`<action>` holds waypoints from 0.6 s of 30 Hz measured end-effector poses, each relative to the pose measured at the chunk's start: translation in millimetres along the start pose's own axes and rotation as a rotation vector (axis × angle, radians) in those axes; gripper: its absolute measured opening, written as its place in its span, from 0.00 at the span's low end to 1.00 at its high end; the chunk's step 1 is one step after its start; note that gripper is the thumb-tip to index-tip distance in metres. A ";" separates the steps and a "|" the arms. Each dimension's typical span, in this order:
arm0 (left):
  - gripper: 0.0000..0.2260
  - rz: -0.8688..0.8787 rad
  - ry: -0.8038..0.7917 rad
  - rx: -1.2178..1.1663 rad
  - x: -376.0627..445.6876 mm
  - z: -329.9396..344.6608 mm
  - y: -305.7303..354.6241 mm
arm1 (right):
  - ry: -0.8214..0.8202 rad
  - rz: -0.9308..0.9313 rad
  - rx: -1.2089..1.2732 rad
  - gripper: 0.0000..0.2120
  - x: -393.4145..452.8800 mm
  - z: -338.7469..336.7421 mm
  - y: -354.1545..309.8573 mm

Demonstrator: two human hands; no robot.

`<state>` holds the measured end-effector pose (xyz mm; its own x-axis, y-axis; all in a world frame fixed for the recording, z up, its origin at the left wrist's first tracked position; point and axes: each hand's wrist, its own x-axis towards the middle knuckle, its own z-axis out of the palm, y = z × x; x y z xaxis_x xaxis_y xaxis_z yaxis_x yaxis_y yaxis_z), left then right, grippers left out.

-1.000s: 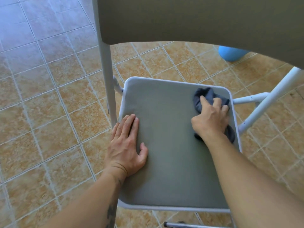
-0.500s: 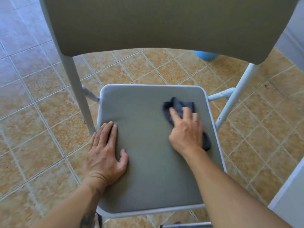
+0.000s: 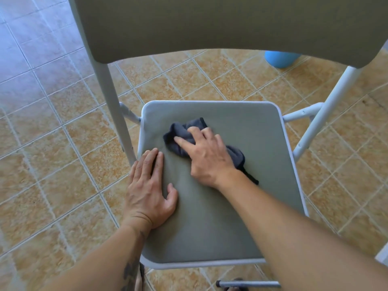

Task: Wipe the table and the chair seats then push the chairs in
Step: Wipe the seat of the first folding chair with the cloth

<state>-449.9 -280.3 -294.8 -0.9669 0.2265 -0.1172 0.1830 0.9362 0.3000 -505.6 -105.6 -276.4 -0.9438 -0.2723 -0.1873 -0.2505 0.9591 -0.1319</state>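
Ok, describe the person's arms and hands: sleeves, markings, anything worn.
Both forearms are bare, no sleeves in view. The left hand and right hand wear no gloves, rings or watch that I can see. The left forearm carries a dark tattoo on its inner side near the bottom edge; its design is too blurred to read.

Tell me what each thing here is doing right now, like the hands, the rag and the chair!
Left hand: flat, palm down on the seat's left edge.
Right hand: pressing down on the rag.
Dark grey crumpled cloth rag: bunched under the right hand.
Grey padded chair seat: unfolded, level.
Blue round ball: resting on the tiled floor.
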 end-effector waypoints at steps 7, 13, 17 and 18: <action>0.35 -0.013 0.019 0.027 -1.6 4.9 -4.5 | 0.047 0.514 -0.097 0.32 5.5 -11.7 118.5; 0.35 -0.013 0.010 0.049 -2.6 7.5 -3.9 | 0.067 0.581 -0.019 0.32 -24.1 -4.8 99.8; 0.35 -0.012 0.034 0.028 -1.5 7.9 -0.5 | 0.108 0.453 -0.009 0.33 -40.6 3.2 34.0; 0.35 -0.012 0.041 0.020 0.1 8.4 1.0 | 0.105 0.392 0.001 0.33 -45.8 6.7 18.6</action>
<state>-448.3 -277.1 -302.5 -0.9754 0.2048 -0.0820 0.1747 0.9440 0.2798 -465.6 -75.8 -276.8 -0.9846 0.1240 -0.1233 0.1334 0.9885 -0.0712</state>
